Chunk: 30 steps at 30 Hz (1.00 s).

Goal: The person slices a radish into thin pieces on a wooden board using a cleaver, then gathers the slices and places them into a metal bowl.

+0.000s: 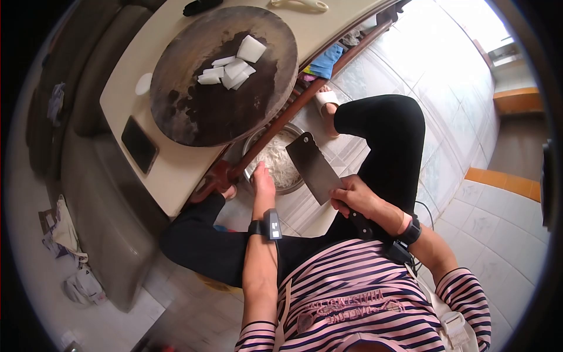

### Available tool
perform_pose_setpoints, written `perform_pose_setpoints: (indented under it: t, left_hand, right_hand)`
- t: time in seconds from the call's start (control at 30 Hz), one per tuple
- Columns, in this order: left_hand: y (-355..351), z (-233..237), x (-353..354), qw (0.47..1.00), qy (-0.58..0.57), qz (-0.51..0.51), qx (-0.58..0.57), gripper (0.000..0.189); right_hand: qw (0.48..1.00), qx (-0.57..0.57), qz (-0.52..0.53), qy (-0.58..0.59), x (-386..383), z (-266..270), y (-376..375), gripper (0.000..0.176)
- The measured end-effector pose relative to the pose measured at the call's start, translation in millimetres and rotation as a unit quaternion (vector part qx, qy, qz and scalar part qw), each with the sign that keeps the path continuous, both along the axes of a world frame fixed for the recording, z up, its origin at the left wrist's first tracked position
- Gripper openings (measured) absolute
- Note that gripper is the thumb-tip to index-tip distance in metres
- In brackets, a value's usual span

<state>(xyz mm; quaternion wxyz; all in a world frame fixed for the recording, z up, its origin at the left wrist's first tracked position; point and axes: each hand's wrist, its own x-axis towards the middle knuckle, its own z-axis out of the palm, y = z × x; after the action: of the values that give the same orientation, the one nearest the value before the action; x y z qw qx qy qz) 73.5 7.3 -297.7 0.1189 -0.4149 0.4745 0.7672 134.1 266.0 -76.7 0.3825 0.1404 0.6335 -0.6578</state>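
Note:
My right hand (359,198) is closed round the handle of a cleaver (316,170), its broad dark blade tilted up and left above my lap. Over the near left rim of a metal basin (286,190) is my left hand (264,179), its fingers loosely stretched out and partly hidden; no object shows in it. Pale shreds (281,161) fill the basin, which stands on the floor below the table edge. On the round, wet-stained chopping board (246,114) lie several white slices (234,70) and a thicker white block (251,48), resembling radish.
The board rests on a cream table (111,97) with a reddish-brown wooden rail (293,117) along its side. A dark phone (139,145), a white round piece (143,84) and a pale-handled peeler (302,5) lie there too. A dark sofa (99,170) stands to the left.

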Motion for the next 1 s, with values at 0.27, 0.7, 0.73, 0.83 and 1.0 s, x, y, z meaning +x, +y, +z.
perform_pose_setpoints:
  t: [0.27, 0.7, 0.73, 0.83, 1.0]
  left_hand:
    - [12, 13, 9, 0.987, 0.022, 0.033, -0.153, 0.033]
    - [1, 203, -13, 0.811, 0.294, -0.342, -0.372, 0.030]
    - [3, 234, -13, 0.850, 0.276, -0.345, -0.287, 0.029]
    - [12, 309, -29, 0.875, 0.275, -0.310, -0.251, 0.024]
    - [8, 335, -98, 0.712, 0.394, -0.226, -0.536, 0.026]
  right_hand:
    - [0.996, -0.029, -0.079, -0.039, 1, -6, 3, 0.027]
    - [0.981, -0.096, -0.155, -0.074, -7, -24, -2, 0.021]
    - [0.981, -0.093, -0.152, -0.080, -8, -24, -2, 0.020]
    - [0.980, -0.093, -0.153, -0.092, -13, -22, -3, 0.019]
    - [0.979, -0.095, -0.154, -0.091, -15, -25, -4, 0.019]
